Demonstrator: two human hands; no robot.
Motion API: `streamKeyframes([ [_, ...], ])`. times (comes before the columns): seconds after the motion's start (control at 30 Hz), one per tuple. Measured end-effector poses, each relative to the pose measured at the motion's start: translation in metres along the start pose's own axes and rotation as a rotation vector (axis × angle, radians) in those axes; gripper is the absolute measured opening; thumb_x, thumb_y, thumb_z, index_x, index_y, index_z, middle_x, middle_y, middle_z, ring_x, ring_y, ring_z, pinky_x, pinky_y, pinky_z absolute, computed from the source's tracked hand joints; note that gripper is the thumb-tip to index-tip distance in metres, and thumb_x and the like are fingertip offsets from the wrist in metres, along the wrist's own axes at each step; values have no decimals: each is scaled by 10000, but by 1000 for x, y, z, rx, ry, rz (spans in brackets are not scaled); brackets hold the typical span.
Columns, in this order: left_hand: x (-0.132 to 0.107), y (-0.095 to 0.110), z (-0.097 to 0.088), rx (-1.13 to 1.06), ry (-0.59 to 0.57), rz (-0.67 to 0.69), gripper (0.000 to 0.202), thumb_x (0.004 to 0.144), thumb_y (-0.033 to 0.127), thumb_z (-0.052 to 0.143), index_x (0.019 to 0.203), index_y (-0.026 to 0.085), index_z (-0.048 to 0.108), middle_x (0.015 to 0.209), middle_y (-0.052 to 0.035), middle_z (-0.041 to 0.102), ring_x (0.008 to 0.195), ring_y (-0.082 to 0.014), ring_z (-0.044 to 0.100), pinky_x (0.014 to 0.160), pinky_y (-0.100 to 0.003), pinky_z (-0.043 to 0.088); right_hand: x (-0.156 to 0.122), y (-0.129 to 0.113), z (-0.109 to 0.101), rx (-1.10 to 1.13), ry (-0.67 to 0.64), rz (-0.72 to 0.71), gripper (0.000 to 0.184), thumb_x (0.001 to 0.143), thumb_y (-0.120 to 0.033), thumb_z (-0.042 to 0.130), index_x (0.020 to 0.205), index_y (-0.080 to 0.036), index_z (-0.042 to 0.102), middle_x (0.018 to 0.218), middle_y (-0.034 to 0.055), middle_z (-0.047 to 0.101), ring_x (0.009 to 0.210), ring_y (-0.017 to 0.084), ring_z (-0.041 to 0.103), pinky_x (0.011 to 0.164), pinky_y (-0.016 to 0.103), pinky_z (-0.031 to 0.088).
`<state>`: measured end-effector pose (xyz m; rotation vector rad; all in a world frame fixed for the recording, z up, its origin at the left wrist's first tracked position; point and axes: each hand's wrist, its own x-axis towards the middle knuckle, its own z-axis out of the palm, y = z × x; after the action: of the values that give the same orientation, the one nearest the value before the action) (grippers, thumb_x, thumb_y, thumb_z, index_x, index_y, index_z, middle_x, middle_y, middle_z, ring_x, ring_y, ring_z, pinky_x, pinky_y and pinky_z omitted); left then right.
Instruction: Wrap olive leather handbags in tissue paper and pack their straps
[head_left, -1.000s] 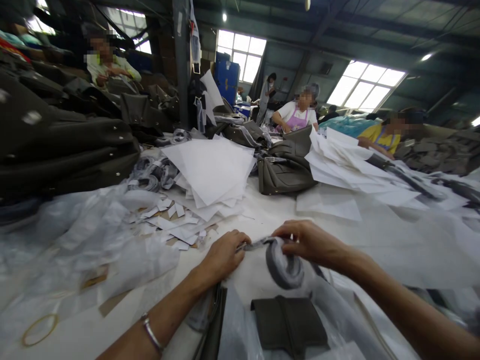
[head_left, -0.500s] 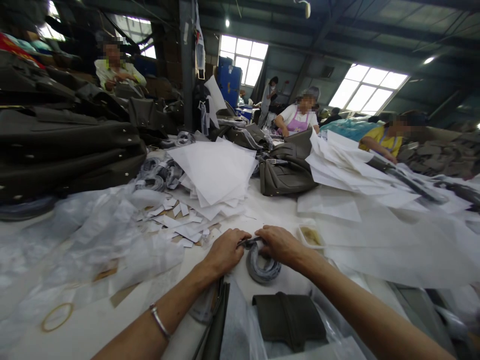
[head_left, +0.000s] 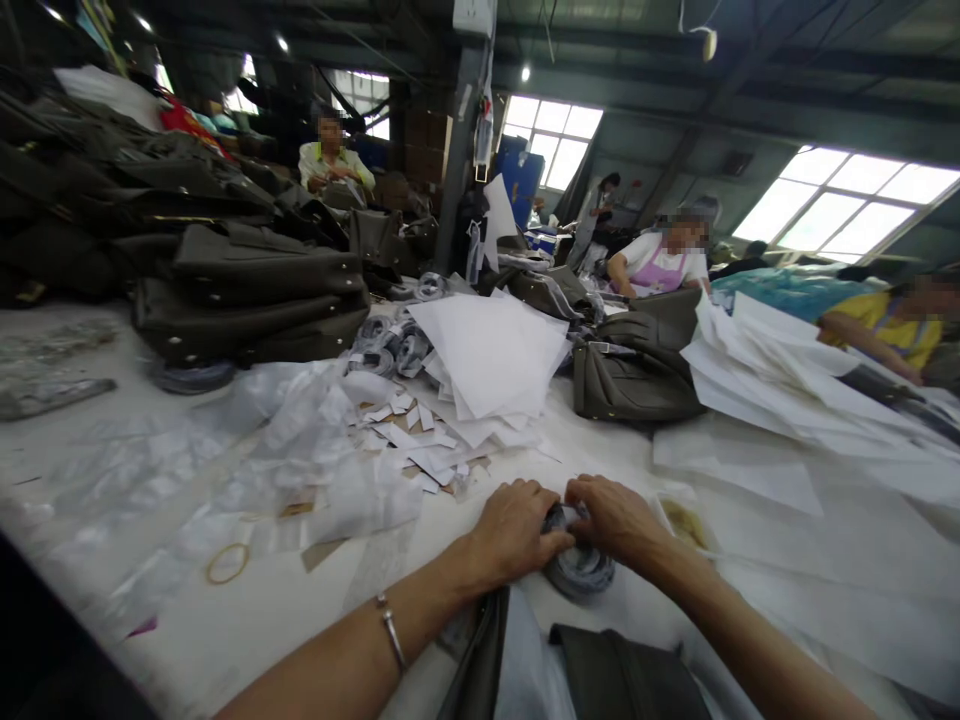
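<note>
A coil (head_left: 579,575) was at the fingers (head_left: 534,493), a pouch (head_left: 622,672) on their near side; left of them, on the table (head_left: 217,625), lay scraps (head_left: 420,452), then film (head_left: 311,430); beyond leftward, paper (head_left: 491,350), then stacked bags (head_left: 262,290); beyond rightward, another bag (head_left: 637,385), then sheets (head_left: 795,395)

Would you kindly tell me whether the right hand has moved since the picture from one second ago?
Yes: judged against the middle stack of white sheets, the right hand has moved leftward, nearer the left hand.

Paper stack (head_left: 487,350) and dark bag (head_left: 637,385) block ahead; bare table (head_left: 561,412) seemingly between.
</note>
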<state>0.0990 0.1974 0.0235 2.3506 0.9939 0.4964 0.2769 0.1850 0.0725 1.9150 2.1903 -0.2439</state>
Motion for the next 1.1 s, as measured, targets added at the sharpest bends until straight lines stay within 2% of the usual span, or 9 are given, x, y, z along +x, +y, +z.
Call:
streamKeyframes([
  [0.1, -1, 1, 0, -3, -16, -20, 412, 861, 424, 622, 1191, 178, 623, 1125, -98, 661, 1057, -278, 595, 948, -404, 458, 6, 4, -8, 32, -36, 2, 404, 690, -188, 677, 1093, -196, 704, 1094, 93, 707, 1033, 280, 634, 862, 343, 436],
  [0.2, 0, -2, 3, -38, -5, -24, 434, 840, 429, 630, 1184, 165, 621, 1133, -121, 661, 1051, -304, 600, 940, -432, 461, 14, -13, -26, 152, 82, -46, 370, 760, -235, 654, 1126, -210, 704, 1130, 82, 712, 1043, 246, 640, 891, 316, 435],
  [0.27, 1, -6, 10, -90, 28, -23, 481, 811, 422, 649, 1200, 141, 608, 1148, -144, 659, 1039, -325, 600, 927, -441, 464, 22, -41, -39, 220, 169, -103, 243, 838, -261, 593, 1030, -232, 739, 1044, 56, 739, 969, 212, 661, 855, 290, 442],
  [0.33, 5, -11, 20, -152, 86, -19, 499, 805, 378, 642, 1232, 126, 587, 1162, -156, 656, 1040, -333, 589, 925, -436, 458, 32, -76, -46, 220, 173, -186, 203, 866, -274, 578, 964, -256, 755, 992, 35, 750, 933, 199, 668, 805, 273, 443],
  [0.43, 10, -17, 35, -192, 102, 19, 370, 842, 274, 586, 1191, 157, 622, 1112, -128, 679, 1009, -299, 586, 907, -385, 457, 50, -123, -48, 110, 46, -216, 176, 826, -255, 634, 940, -265, 767, 963, 53, 755, 919, 225, 677, 728, 278, 440],
  [0.53, 10, -20, 39, -192, 48, 49, 257, 849, 210, 585, 1089, 196, 676, 1040, -94, 698, 927, -259, 597, 871, -340, 459, 65, -148, -40, 56, -36, -167, 139, 789, -244, 676, 882, -255, 778, 892, 82, 754, 859, 244, 684, 689, 293, 437],
  [0.8, 6, -23, 30, -131, 45, -28, 297, 865, 282, 587, 1145, 216, 665, 1144, -126, 660, 1052, -299, 573, 985, -389, 384, 69, -167, -11, 165, 19, -11, 174, 788, -377, 718, 913, -265, 761, 797, 126, 731, 866, 312, 658, 756, 400, 429],
  [0.97, 12, -19, 19, -138, -13, -52, 435, 804, 357, 645, 1198, 174, 657, 1207, -152, 653, 1157, -320, 571, 1040, -373, 373, 65, -174, -24, 200, 25, 105, 205, 766, -314, 725, 944, -222, 766, 935, 124, 749, 925, 302, 675, 791, 387, 467],
  [1.1, 17, -27, 20, -150, -44, -28, 536, 835, 384, 527, 1281, 93, 588, 1297, -228, 592, 1237, -385, 519, 1086, -513, 313, 61, -172, -27, 304, 40, 167, 315, 778, -351, 736, 1063, -220, 759, 1062, 125, 746, 1005, 315, 670, 814, 402, 511],
])
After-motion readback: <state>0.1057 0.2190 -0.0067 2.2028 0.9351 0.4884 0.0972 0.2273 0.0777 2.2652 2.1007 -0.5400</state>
